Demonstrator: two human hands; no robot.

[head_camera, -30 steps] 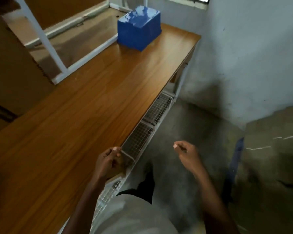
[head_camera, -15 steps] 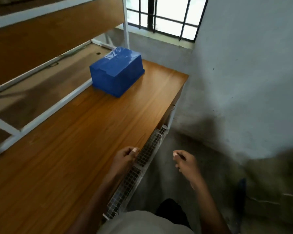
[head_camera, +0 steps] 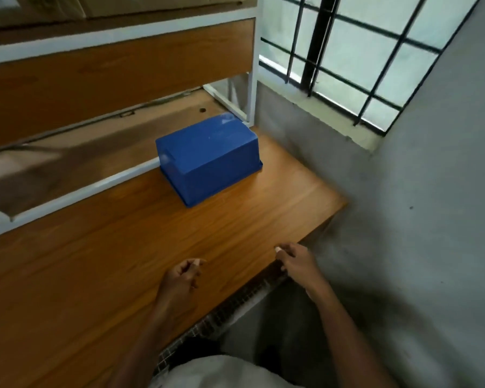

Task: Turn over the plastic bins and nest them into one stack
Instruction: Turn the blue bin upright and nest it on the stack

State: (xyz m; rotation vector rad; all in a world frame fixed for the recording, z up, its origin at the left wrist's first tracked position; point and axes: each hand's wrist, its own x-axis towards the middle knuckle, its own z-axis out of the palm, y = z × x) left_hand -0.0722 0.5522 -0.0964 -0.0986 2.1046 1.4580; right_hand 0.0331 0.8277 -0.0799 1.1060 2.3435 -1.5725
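Note:
A blue plastic bin (head_camera: pixel 207 161) lies upside down on the wooden table (head_camera: pixel 95 275), near its far end, against the white shelf frame. My left hand (head_camera: pixel 181 278) hovers over the table well short of the bin, fingers loosely curled, holding nothing. My right hand (head_camera: pixel 296 261) hangs at the table's right edge, fingers also loosely curled and holding nothing. Only one bin is in view.
A white metal shelf frame (head_camera: pixel 251 65) with wooden boards stands along the table's left and far side. A wire mesh rack (head_camera: pixel 235 306) runs under the table's right edge. A grey wall (head_camera: pixel 431 219) and a barred window (head_camera: pixel 347 51) close off the right.
The view has swung up and forward, so the bin now sits nearer the middle. Both hands have risen from the mesh rack's level to above the table edge.

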